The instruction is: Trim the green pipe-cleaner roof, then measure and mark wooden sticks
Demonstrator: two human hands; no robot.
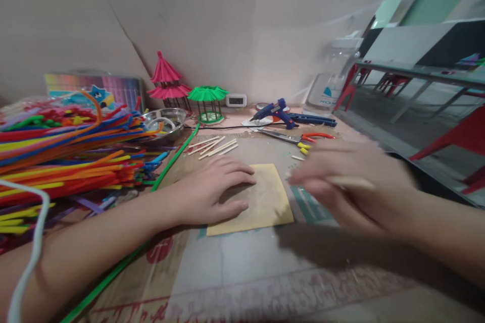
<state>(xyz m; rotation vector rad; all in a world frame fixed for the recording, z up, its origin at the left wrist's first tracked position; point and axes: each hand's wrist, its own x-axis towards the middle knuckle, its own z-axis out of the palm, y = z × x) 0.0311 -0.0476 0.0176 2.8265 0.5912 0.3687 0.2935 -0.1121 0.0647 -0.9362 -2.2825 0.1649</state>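
Note:
My left hand (212, 189) lies flat on a tan square sheet (265, 202), fingers stretched out, pressing its left part to the cardboard. My right hand (348, 181) hovers just right of the sheet, smeared by motion, with its fingers closed round a thin wooden stick (348, 181) that points right. Several more wooden sticks (214, 147) lie loose on the cardboard behind the sheet.
A big heap of coloured pipe cleaners (64, 146) fills the left. Behind stand a pink model pagoda (168, 83), a green model pavilion (208, 101), a metal bowl (164, 122), a blue glue gun (275, 111) and red-handled scissors (299, 137). A long green pipe cleaner (170, 161) runs diagonally.

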